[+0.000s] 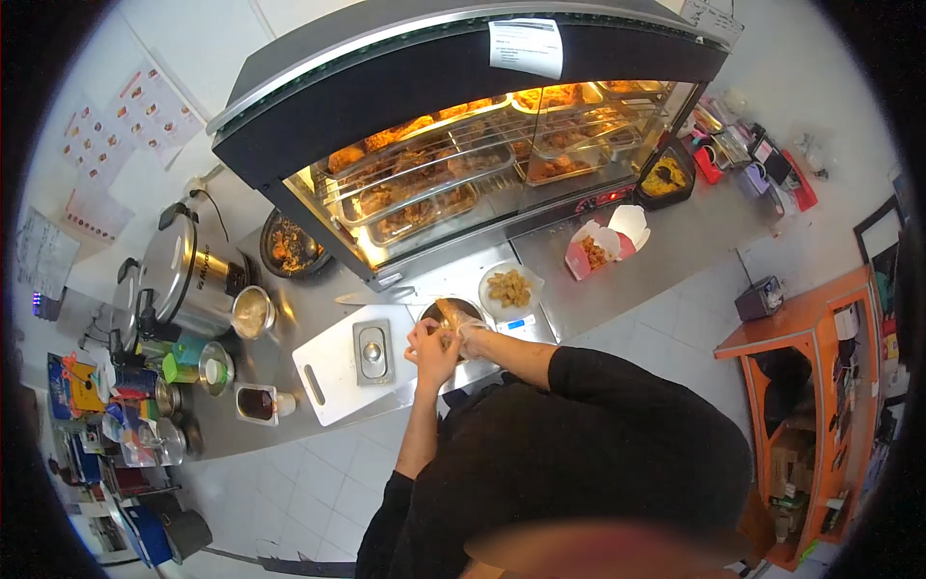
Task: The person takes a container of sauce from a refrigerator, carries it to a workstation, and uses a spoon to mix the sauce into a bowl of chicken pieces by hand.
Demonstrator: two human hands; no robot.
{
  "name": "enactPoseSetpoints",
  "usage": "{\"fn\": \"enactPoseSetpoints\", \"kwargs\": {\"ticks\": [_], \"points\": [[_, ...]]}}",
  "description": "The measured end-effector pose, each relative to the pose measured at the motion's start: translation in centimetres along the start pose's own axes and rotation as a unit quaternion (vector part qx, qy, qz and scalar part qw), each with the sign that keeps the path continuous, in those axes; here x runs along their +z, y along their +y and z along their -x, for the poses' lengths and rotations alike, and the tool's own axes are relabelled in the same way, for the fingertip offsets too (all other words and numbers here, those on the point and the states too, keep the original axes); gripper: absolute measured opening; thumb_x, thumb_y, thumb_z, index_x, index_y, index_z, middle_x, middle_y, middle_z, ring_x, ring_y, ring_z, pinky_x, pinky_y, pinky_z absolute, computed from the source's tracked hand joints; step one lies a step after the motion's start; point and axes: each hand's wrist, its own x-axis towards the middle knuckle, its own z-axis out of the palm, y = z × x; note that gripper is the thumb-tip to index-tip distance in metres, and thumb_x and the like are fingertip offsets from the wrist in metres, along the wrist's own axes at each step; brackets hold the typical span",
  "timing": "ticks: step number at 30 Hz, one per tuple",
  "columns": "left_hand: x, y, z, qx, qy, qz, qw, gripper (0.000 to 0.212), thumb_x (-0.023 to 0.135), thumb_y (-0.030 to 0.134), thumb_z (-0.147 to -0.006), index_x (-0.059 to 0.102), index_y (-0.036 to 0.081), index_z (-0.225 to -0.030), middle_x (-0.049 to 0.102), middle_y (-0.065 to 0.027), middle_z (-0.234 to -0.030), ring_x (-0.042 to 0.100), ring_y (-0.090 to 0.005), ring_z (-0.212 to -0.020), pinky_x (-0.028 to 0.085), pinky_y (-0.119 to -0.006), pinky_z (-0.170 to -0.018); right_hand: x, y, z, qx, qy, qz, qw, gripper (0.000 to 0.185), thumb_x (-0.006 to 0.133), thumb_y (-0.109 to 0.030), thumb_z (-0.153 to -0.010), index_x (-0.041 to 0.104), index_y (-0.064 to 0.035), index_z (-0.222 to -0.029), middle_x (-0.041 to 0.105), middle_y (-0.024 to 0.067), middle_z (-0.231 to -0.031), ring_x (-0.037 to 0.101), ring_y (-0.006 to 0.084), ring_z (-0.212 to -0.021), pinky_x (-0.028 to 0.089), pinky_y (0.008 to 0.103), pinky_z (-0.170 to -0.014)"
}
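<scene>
Both my hands are together over a round bowl [434, 313] with a dark inside. My left hand [432, 347] is bare, its fingers bent against my right hand [474, 339], which wears a clear plastic glove. A long brown shape [452, 315] sticks out beyond the fingers; whether it is food or stained glove fingers is unclear. Right of the bowl, a white plate [537, 289] carries brown diced pieces [508, 288]. Below that plate shows the lit display of a kitchen scale [517, 323]. A lidded steel container [372, 352] rests on a white cutting board [322, 362] to the left.
A heated display cabinet [448, 239] of fried food spans the counter's back. A knife [376, 297] lies behind the board. Leftward are a rice cooker [195, 268], a steel bowl [253, 311] and a sauce tub [257, 404]. An open food box [597, 250] stands at right.
</scene>
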Motion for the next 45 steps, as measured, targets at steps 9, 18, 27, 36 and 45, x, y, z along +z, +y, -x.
{"fn": "enactPoseSetpoints", "kwargs": {"ticks": [9, 18, 27, 36, 45], "points": [[-1.8, 4.6, -0.8, -0.018, 0.051, -0.209, 0.976, 0.045, 0.072, 0.033, -0.069, 0.055, 0.013, -0.106, 0.047, -0.0096, -0.121, 0.038, -0.0317, -0.124, 0.026, -0.068, -0.096, -5.3, 1.2, -6.8, -0.126, 0.103, 0.031, 0.986, 0.069, 0.047, -0.061, -0.092, 0.036, -0.0129, -0.141, 0.054, 0.0186, -0.122, 0.056, 0.0285, -0.108, 0.048, 0.0487, -0.085], [-2.9, 4.0, 0.6, -0.049, 0.066, -0.275, 0.958, 0.048, 0.072, 0.02, -0.07, 0.055, 0.01, -0.113, 0.045, -0.0094, -0.124, 0.038, -0.0304, -0.125, 0.028, -0.069, -0.097, -2.4, 1.0, -4.7, -0.096, 0.105, 0.07, 0.987, 0.046, 0.056, -0.05, -0.093, 0.047, -0.0171, -0.124, 0.056, 0.0098, -0.112, 0.057, 0.0232, -0.086, 0.048, 0.0395, -0.065], [-2.6, 4.1, 1.0, -0.107, 0.075, -0.27, 0.954, 0.041, 0.073, 0.021, -0.07, 0.053, 0.015, -0.105, 0.048, -0.006, -0.116, 0.041, -0.03, -0.121, 0.029, -0.067, -0.097, -1.0, -0.2, -4.3, -0.169, 0.335, 0.43, 0.821, 0.085, 0.038, -0.076, -0.087, 0.051, -0.0036, -0.129, 0.06, 0.0157, -0.115, 0.058, 0.0294, -0.104, 0.047, 0.0463, -0.086], [-4.2, 2.6, 3.8, -0.12, 0.056, -0.252, 0.959, 0.046, 0.075, 0.017, -0.068, 0.056, 0.015, -0.109, 0.049, -0.0056, -0.123, 0.041, -0.0288, -0.125, 0.027, -0.067, -0.099, -1.9, 2.0, -5.8, -0.174, 0.273, 0.387, 0.863, 0.063, 0.05, -0.059, -0.087, 0.055, -0.0039, -0.118, 0.061, 0.0119, -0.102, 0.06, 0.0262, -0.092, 0.049, 0.0411, -0.077], [-6.3, -3.3, 6.8, -0.094, 0.093, -0.148, 0.98, 0.065, 0.076, 0.044, -0.072, 0.05, 0.016, -0.124, 0.051, -0.0103, -0.122, 0.04, -0.0316, -0.127, 0.02, -0.072, -0.098, -3.5, 2.0, -6.5, -0.211, 0.283, 0.225, 0.908, 0.04, 0.063, -0.04, -0.087, 0.059, -0.0044, -0.106, 0.062, 0.0077, -0.086, 0.061, 0.0226, -0.079, 0.052, 0.0351, -0.068]]}}
